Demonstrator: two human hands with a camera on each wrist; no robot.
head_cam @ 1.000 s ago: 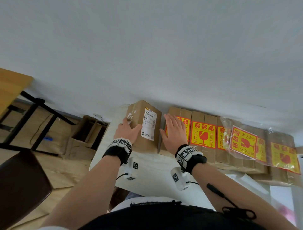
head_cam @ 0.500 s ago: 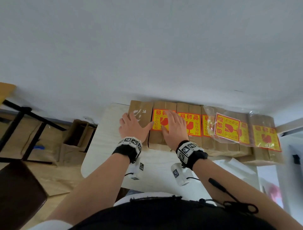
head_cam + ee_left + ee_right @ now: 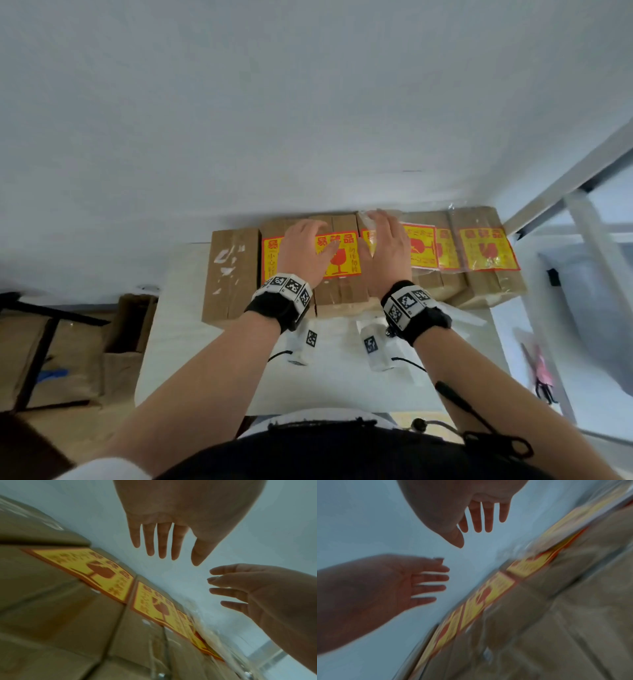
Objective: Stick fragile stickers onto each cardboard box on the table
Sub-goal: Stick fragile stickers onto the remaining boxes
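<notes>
1. The leftmost box (image 3: pixel 230 274), which I had tilted up a second ago, now lies flat on the desk (image 3: pixel 178 329), closing the row against its stickered neighbours.
2. My left hand (image 3: pixel 303 255) and right hand (image 3: pixel 385 253) have both let go and moved right; they hover above the stickers (image 3: pixel 339 257), fingers straight and apart, gripping nothing.
3. That box shows no sticker yet (only tape scars), so I judge it still needs one; the bagged sticker sheet (image 3: pixel 419 250) lies just past my right hand.

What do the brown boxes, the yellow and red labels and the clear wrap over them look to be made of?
Brown boxes: matte cardboard, with seams and torn tape scraps. Yellow and red labels: likely printed paper, lying flat. Clear wrap: thin glossy plastic film, wrinkled with glare.
</notes>
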